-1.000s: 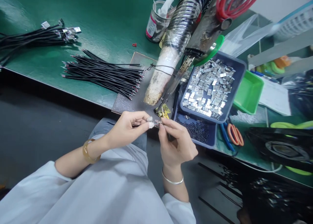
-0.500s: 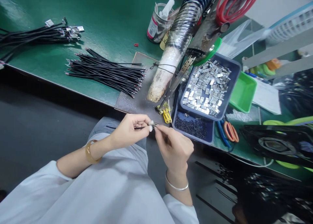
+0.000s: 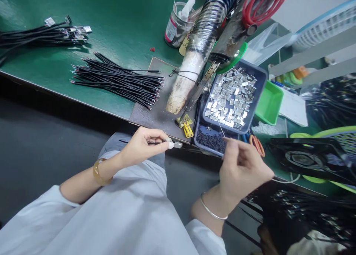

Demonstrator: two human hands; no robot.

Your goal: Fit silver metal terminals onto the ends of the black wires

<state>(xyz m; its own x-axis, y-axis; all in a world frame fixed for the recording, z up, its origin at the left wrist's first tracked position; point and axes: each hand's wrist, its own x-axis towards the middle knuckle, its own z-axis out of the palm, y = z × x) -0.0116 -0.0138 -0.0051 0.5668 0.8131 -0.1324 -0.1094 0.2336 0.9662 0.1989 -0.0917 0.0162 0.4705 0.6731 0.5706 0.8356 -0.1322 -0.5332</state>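
My left hand (image 3: 141, 147) is closed in a pinch on a black cable with a small metal connector (image 3: 175, 145) at its tip, held just off the bench's front edge. My right hand (image 3: 241, 167) is off to the right, below the lower blue tray of small black parts (image 3: 210, 140). Its fingers are pinched on a thin silvery wire (image 3: 217, 114) that runs up over the blue tray of metal shells (image 3: 260, 85). The two hands are apart.
A bundle of loose black wires (image 3: 119, 82) lies on the green bench, with finished cables (image 3: 44, 34) at far left. A wrapped tool holder (image 3: 191, 69), yellow clip (image 3: 188, 128), jar (image 3: 175, 26), green tray (image 3: 268, 103), orange scissors (image 3: 257, 144) and a black fan (image 3: 311, 159) crowd the right.
My right hand has let go of the connector and moved right to the thin wire by the blue trays. My left hand keeps the cable in about the same place.
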